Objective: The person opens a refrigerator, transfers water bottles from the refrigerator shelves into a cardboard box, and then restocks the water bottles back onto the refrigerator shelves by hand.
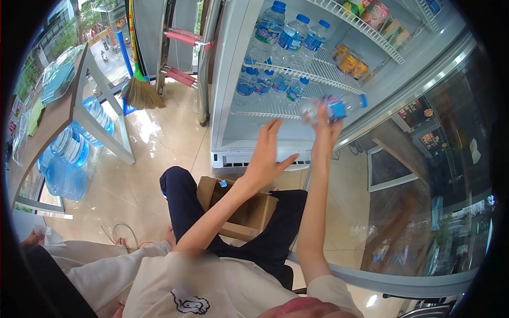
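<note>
My right hand (323,128) grips a clear water bottle (336,108) with a blue label and blue cap. The bottle is tilted nearly sideways, slightly blurred, in front of the lower shelf of the open fridge (225,100). My left hand (264,161) has its fingers spread and holds nothing, in front of the fridge's bottom edge. Between my legs stands an open cardboard box (238,231); a small blue and white item (223,183) shows at its far edge, and my left arm hides part of the inside. More blue-capped bottles (292,38) stand upright on two fridge shelves.
The glass fridge door (424,159) swings wide at the right. Orange-coloured containers (350,62) sit on a shelf. At left are a broom (140,91), a ladder (183,77), a table (79,85) and large water jugs (66,177). Another person's leg (122,270) is beside me.
</note>
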Available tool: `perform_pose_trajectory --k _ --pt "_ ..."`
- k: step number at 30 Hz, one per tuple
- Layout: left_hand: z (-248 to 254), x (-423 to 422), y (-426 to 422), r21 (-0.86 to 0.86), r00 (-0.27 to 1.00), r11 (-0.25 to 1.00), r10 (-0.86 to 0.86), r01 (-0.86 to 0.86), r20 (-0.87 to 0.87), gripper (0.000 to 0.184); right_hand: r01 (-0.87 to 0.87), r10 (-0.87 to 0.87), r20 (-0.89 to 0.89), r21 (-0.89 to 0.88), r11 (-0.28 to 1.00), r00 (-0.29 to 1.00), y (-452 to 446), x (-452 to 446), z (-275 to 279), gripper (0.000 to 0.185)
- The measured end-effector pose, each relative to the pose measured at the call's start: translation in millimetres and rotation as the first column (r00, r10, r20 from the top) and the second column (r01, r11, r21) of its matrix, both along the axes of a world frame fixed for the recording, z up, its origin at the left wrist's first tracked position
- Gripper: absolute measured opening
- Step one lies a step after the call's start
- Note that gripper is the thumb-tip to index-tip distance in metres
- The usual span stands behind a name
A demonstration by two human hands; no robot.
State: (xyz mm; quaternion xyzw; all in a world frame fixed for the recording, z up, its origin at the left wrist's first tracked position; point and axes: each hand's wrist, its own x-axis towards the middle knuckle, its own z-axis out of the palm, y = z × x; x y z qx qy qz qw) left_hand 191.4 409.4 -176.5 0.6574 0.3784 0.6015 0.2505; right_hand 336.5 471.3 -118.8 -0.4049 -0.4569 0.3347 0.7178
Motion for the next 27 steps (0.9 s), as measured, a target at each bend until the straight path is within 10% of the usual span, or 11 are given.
perform_pose_trajectory --k 6,9,13,17,23,25,27 --pt "-186.0 -53.0 -61.4 -0.19 0.924 0.958 0.137 -0.216 -0.358 0.033 0.097 -0.14 0.242 0.178 0.979 0.96 122.0 30.2 65.0 0.062" --pt "-276.6 -78.2 -99.0 -0.469 0.884 0.872 -0.101 -0.142 -0.456 0.031 0.134 -0.18 0.413 0.139 0.981 0.893 150.0 25.8 64.1 0.06" --pt "-333.3 -103.3 -134.2 -0.386 0.519 0.908 -0.252 -0.167 -0.817 0.037 0.293 -0.258 0.625 0.048 0.955 0.737 164.5 21.1 51.9 0.057" --pt "-337.1 -87.2 -150.0 -0.704 0.771 0.685 -0.341 -0.188 -0.538 0.06 0.217 -0.379 0.713 0.313 0.925 0.589 179.0 28.1 40.7 0.067" --pt "-372.9 -89.2 -144.6 -0.637 0.566 0.744 -0.442 -0.201 -0.696 0.06 0.078 -0.418 0.684 0.47 0.879 0.598 128.5 56.9 12.8 0.044" --pt "-356.4 -77.0 -131.3 -0.825 0.651 0.511 -0.544 -0.242 -0.529 0.028 0.19 -0.381 0.282 0.526 0.829 0.881 49.0 3.6 -22.4 0.032" --pt "-377.7 -53.7 -123.1 -0.873 0.674 0.302 -0.555 -0.383 -0.488 0.026 0.404 -0.478 0.147 0.357 0.842 0.866 -36.6 -35.4 -81.1 0.022"
